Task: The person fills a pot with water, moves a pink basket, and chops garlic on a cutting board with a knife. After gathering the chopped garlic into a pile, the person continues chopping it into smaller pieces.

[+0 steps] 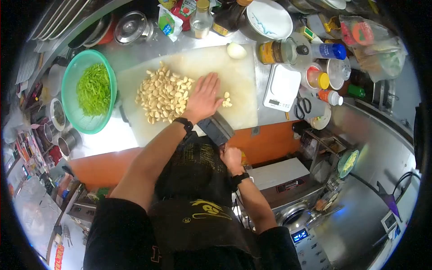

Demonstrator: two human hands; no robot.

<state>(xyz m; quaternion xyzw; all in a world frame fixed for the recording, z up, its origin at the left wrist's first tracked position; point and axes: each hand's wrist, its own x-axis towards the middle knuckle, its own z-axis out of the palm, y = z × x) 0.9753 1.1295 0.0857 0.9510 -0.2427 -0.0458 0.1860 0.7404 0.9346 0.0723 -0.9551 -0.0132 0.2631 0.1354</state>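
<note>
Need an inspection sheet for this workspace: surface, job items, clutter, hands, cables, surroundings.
Surface: pale cutting board on metal counter.
Job items: pile of garlic cloves, smaller group to its right; cleaver at the board's near edge.
Clutter: scale and scissors right of the board; green basin of shredded greens left.
Hands: left hand palm down, anything beneath hidden; right hand on cleaver handle.
Cables: dark cable, far right.
Surroundings: lit display, lower right.

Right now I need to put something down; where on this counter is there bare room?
Bare: the cutting board right of the small garlic pile; the counter in front of the green basket, left of the board. Crowded: the back edge, and around the scale, where jars and scissors sit.
</note>
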